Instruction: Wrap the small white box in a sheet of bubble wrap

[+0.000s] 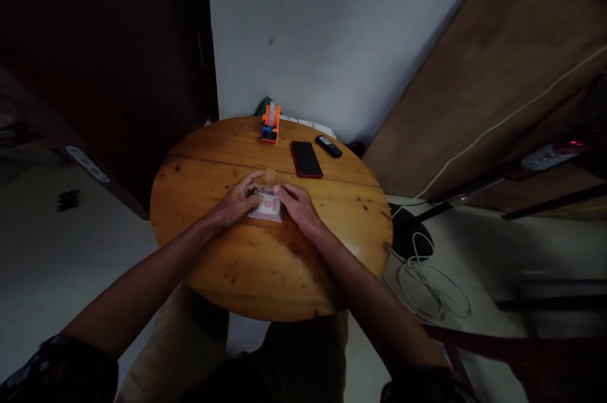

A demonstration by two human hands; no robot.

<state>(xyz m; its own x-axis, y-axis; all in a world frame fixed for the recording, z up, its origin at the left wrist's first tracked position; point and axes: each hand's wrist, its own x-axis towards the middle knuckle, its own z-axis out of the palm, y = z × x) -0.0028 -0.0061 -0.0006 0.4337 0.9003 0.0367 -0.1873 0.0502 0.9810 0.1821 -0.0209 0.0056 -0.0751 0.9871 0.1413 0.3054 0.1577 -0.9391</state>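
Observation:
A small flat packet [268,207], pale with pink print and what looks like a clear wrapper, lies on the round wooden table [227,264]. My left hand [237,202] holds it from the left, the thumb resting on its top and the index finger stretched past its far edge. From the right, my right hand [298,205] grips the far right corner with bent fingers. A short piece of clear tape [270,176] sticks up just beyond the packet, near my left fingertips. Some fingertips are hidden behind the packet.
Toward the wall stand an orange tape dispenser [270,123], a smartphone with a red edge [306,159] and a dark keypad phone [329,146]. A pale cable [417,270] lies coiled on the floor at right. A dark door is at left.

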